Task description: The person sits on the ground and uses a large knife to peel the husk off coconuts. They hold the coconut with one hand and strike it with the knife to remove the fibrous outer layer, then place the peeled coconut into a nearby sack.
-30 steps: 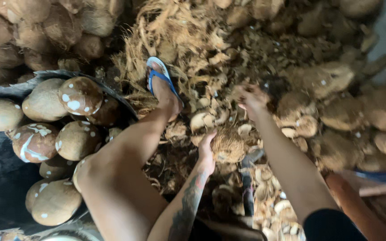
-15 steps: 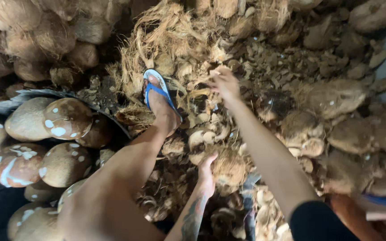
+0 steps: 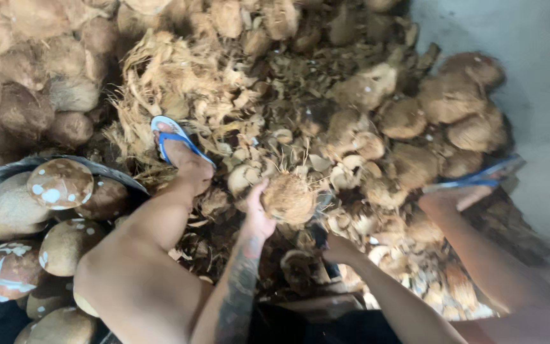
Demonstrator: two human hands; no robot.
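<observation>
My left hand [image 3: 258, 213] grips the left side of a fibrous, partly husked coconut [image 3: 289, 199] held over the husk pile. My right hand [image 3: 337, 247] sits lower and to the right, just below the coconut, against dark husk pieces. Its fingers are mostly hidden, so I cannot tell whether it holds anything. My left foot in a blue flip-flop [image 3: 174, 141] is planted on the husks beyond my left knee. My right foot in a flip-flop [image 3: 472, 183] rests on the pile at the right.
A heap of torn husk fibre [image 3: 198, 83] and brown unhusked coconuts [image 3: 415, 114] fills the ground ahead. A dark tub [image 3: 65, 164] at the left holds several husked, white-spotted coconuts [image 3: 60, 183]. A grey concrete floor [image 3: 536, 76] lies at the right.
My right hand has drawn back from the far husk pile to just below the coconut. My left hand has closed on the coconut and lifted it slightly. The view has shifted right.
</observation>
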